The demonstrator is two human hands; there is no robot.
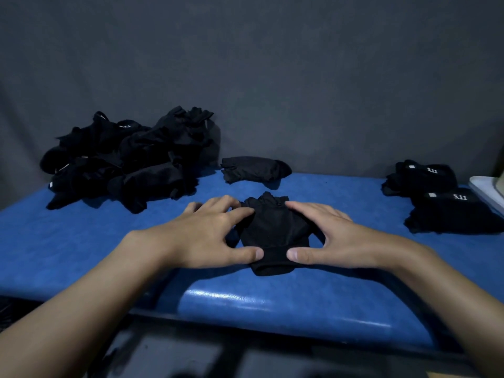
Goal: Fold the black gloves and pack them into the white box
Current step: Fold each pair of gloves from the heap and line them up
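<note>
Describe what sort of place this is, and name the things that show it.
Probably a packing or sorting workstation: a blue padded table against a grey backdrop, a heap of unfolded black gloves at left, and folded, labelled gloves at right by a white box.

The light is dim and bluish throughout. Its source is probably overhead and slightly in front, since a white glare streak runs along the padded near edge of the surface (272,301). The pile of black gloves (122,165) shows almost no detail and casts soft shadows. Wide-angle distortion curves the edges, and the bottom foreground is blurred.
</note>
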